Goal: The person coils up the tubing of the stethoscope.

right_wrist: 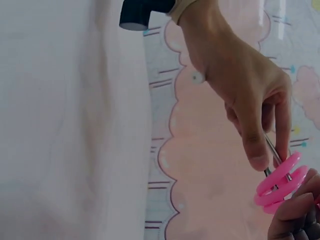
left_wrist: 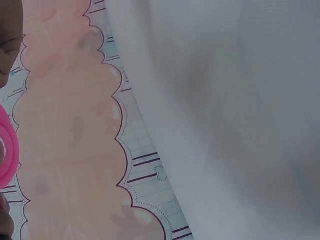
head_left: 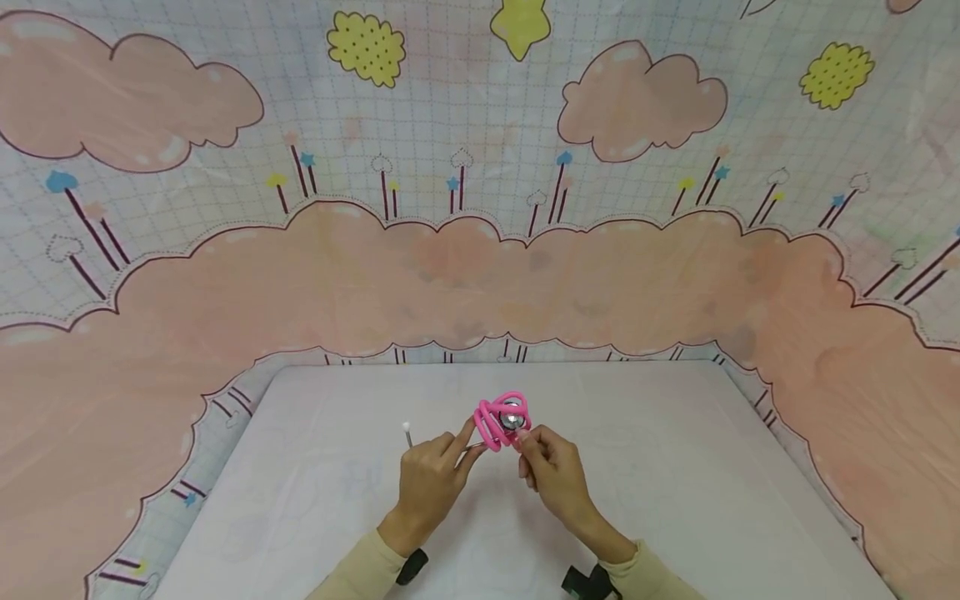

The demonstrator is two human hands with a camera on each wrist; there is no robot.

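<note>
Over the table, a bundle of bright pink loops (head_left: 489, 423) surrounds a shiny silver ball (head_left: 513, 417). Between its thumb and fingers, my left hand (head_left: 431, 475) grips a thin metal rod (right_wrist: 272, 147) that leads into the loops. The rod's white tip (head_left: 407, 427) sticks out behind that hand. My right hand (head_left: 557, 475) pinches the near right side of the loops, just below the ball. Seen from the right wrist, the pink loops (right_wrist: 281, 189) lie between both hands. The left wrist view catches only a pink curve (left_wrist: 14, 150) and parts of fingers at its edge.
A white tabletop (head_left: 337, 533) lies under both hands. Behind and around it hangs cloth (head_left: 450, 275) printed with clouds and stars. Dark wrist mounts (head_left: 588, 582) sit at both sleeves.
</note>
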